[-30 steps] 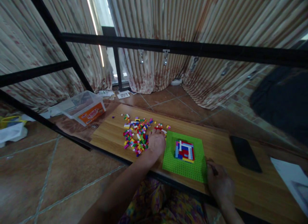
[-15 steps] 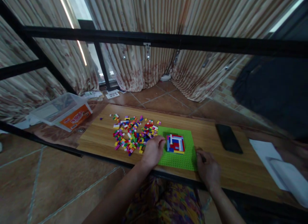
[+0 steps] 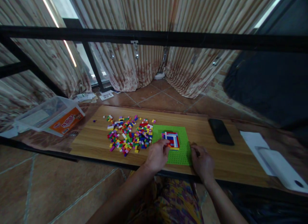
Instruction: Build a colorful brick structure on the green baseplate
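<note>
A green studded baseplate (image 3: 186,153) lies on the wooden table. Near its centre sits a low square build of toy bricks (image 3: 175,140) in red, white, blue and yellow. My left hand (image 3: 157,156) is closed in a pinch at the build's lower left corner. A small reddish toy brick (image 3: 169,145) shows at its fingertips, partly hidden by them. My right hand (image 3: 203,162) is closed at the right edge of the baseplate, fingers curled against it. Left of the plate spreads a pile of loose, many-coloured toy bricks (image 3: 131,134).
A black phone (image 3: 220,131) lies on the table's right part, beside white sheets and a white object (image 3: 282,169). A clear plastic box (image 3: 51,115) with an orange label stands at the left. A black metal bar (image 3: 154,38) crosses in front of striped curtains (image 3: 149,66).
My left hand has moved right, from the plate's left side to the brick build. My right hand stays at the plate's right edge. The whole view has shifted slightly.
</note>
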`<action>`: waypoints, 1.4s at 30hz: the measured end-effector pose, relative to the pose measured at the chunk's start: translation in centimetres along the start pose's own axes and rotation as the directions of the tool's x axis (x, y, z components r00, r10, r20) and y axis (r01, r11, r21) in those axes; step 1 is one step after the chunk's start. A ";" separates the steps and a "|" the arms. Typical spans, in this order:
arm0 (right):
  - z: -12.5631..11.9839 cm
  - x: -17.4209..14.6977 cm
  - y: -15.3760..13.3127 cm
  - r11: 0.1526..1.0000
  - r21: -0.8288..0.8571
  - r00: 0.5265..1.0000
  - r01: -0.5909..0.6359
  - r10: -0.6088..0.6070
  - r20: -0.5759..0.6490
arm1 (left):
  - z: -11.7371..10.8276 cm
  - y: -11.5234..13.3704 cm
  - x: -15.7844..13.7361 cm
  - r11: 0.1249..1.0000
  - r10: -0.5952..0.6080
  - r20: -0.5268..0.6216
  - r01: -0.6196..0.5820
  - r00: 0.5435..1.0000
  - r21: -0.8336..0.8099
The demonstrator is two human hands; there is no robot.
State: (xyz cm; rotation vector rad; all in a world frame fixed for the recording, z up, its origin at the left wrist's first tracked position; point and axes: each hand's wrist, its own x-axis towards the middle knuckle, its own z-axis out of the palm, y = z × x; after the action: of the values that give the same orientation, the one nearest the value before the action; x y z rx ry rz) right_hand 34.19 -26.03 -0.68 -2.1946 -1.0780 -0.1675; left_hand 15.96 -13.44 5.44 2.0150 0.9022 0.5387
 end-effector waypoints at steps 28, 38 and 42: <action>0.1 0.0 0.0 1.000 -0.010 1.000 -0.005 0.005 0.002 | 0.9 0.1 1.8 0.910 0.253 0.061 -0.259 0.966 0.324; 0.3 0.0 0.1 1.000 0.005 1.000 -0.001 0.001 -0.015 | 1.8 0.0 1.4 0.905 0.265 -0.065 -0.225 0.962 0.361; 0.4 0.0 0.3 1.000 0.012 1.000 0.008 -0.008 -0.008 | 2.0 -0.3 1.1 0.839 0.362 -0.105 -0.274 0.926 0.471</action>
State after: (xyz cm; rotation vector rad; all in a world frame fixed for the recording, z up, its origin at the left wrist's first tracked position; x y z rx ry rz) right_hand 34.34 -25.88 -1.09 -2.1778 -1.0809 -0.1729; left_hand 17.81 -13.53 4.10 2.6014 0.8612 0.7748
